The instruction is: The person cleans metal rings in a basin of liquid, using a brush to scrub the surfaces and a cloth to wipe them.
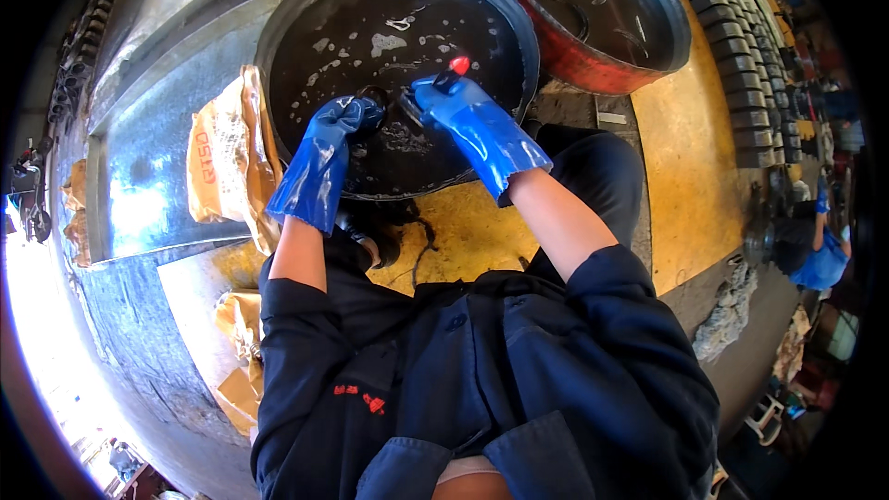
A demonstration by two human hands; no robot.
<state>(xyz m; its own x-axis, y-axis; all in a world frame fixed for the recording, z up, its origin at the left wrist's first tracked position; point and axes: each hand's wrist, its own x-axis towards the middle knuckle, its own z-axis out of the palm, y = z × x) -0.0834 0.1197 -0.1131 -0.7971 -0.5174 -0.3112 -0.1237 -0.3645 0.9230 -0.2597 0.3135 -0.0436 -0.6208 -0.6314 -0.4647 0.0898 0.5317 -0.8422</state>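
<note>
Both my hands wear long blue rubber gloves and work over a large round tub (pixel 531 56) of dark liquid with patches of foam. My left hand (pixel 341 120) is closed around a dark, wet, rounded part (pixel 373 104), whose exact kind is hard to make out. Close by on its right, my right hand (pixel 452 106) grips a dark-handled tool with a red end (pixel 459 65). The tool's other end, dark and partly hidden by the glove, points toward the part; I cannot tell whether they touch.
A red drum (pixel 593 74) of dark liquid stands right of the tub. Left, a crumpled paper sack (pixel 227 153) leans against the tub. Dark blocks (pixel 727 65) are stacked far right. A grey rag heap (pixel 727 310) lies on the floor. Another person in blue (pixel 820 264) is at the right edge.
</note>
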